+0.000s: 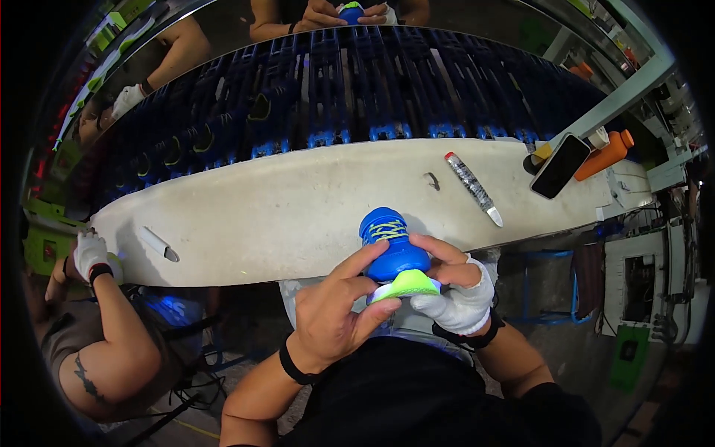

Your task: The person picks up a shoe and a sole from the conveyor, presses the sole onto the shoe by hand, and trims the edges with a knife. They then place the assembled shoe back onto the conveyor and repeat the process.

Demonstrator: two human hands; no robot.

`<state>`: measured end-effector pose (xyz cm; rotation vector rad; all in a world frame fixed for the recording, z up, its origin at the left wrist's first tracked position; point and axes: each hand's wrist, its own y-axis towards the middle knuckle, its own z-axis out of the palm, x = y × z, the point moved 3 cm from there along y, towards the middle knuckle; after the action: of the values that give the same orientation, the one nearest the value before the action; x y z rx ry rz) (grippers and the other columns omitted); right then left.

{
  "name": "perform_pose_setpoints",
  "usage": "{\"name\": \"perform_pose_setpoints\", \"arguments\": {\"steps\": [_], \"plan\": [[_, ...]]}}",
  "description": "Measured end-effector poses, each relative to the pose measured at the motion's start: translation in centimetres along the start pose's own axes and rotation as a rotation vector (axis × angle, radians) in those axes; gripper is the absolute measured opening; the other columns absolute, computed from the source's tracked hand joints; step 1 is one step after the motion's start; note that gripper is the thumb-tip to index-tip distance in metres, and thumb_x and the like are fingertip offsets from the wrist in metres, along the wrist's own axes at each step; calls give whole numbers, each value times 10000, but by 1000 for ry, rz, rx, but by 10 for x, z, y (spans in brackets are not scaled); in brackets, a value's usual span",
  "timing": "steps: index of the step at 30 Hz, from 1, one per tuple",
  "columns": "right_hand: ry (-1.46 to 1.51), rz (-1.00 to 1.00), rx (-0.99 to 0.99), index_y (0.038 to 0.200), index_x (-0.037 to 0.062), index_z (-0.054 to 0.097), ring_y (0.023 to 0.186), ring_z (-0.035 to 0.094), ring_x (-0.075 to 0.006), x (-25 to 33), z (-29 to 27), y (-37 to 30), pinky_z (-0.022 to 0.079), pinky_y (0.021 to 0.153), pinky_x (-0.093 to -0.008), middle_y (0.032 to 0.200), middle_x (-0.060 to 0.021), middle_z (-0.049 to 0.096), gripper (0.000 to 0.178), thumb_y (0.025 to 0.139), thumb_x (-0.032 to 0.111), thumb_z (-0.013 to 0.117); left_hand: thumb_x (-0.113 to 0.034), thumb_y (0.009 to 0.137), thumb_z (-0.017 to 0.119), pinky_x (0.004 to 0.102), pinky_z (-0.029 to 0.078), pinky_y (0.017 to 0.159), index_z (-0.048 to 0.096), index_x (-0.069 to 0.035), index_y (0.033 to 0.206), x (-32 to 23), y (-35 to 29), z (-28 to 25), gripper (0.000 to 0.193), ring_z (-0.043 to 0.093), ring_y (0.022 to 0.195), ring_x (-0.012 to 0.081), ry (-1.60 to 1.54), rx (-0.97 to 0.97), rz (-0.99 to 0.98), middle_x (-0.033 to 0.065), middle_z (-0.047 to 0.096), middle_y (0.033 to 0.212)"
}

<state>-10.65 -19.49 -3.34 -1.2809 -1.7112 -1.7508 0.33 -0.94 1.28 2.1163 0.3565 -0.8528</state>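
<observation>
A small blue shoe [398, 255] with yellow-green laces is held in front of me over the near edge of the white bench, its toe towards me. A bright green and white sole [407, 285] sits against its toe end. My left hand [337, 302] is bare and closed on the left side of the shoe and sole, thumb on the sole. On the right side, my right hand [458, 290], in a white glove with some fingertips bare, grips both pieces too. Whether sole and shoe are joined cannot be seen.
Across the white bench [246, 216] lie a mottled-grey slim tool [474, 190] with a red end, a phone [561, 166], an orange bottle [605, 155] and a pale pointed tool [159, 243]. Behind runs a slatted conveyor [387, 89] carrying dark shoes. Co-workers sit left and opposite.
</observation>
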Motion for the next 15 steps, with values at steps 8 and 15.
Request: {"name": "perform_pose_setpoints", "arguments": {"steps": [8,15], "plan": [[50,-7,14,1106,64,537,1243,739,-402,-4,0,8,626,966,-422,1442,-343,649,413,897,35,892,-191,877,929,337,654,717,621,-12,935,9,-2,2,360,826,939,344,-58,-36,-33,284,769,1248],[150,115,-25,970,79,534,1225,752,-359,-14,8,15,629,968,-449,1327,-296,737,437,849,95,953,-130,876,921,319,651,747,595,-29,904,15,-2,-9,342,833,945,308,-159,-48,-158,289,788,1182]]}}
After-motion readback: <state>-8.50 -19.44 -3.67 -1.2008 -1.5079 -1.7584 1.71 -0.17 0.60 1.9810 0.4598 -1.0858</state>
